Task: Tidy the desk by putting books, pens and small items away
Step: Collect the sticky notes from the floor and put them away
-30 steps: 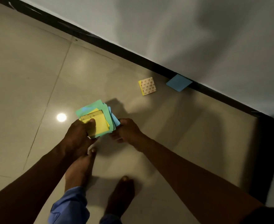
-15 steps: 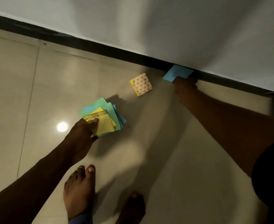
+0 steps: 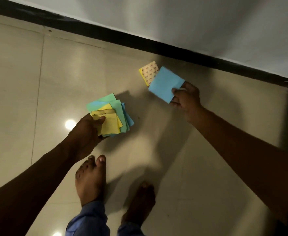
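The loose stack of coloured notes (image 3: 112, 116) looked light, thin and floppy, apt to fan and slide apart, so a pinch across one corner suited it; the left hand (image 3: 87, 132) gripped it that way, thumb on top, above the floor (image 3: 37, 82). The right hand (image 3: 185, 97) pinched the blue pad (image 3: 165, 83) by its near corner, over the yellow pad (image 3: 147, 73) lying near the wall.

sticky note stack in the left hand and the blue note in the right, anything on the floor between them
Head view: only bare tile floor between the stack and the blue note.
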